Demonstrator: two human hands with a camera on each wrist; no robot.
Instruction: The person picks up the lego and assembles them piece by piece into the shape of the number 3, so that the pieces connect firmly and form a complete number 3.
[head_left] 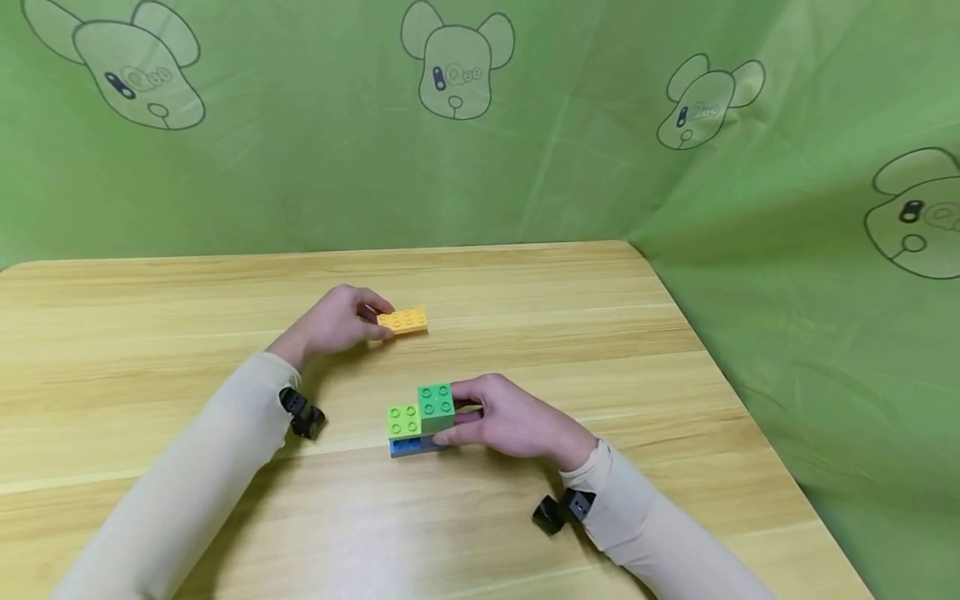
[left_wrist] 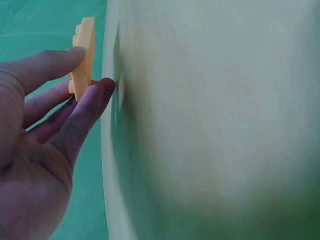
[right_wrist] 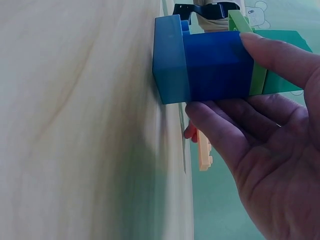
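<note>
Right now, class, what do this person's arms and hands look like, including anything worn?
The sleeves are long and plain beige. A small black wrist camera sits at each sleeve's end. The left hand and right hand are bare, without gloves.

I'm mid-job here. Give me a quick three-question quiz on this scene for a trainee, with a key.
1. What colour is the top brick of the stack held in the right hand?
A) Blue
B) Green
C) Red

2. Fill the gap: the yellow brick is pinched by the fingers of the ____ hand.

3. True or false: the yellow brick is touching the stack.

Key:
1: B
2: left hand
3: False; they are apart.
</note>
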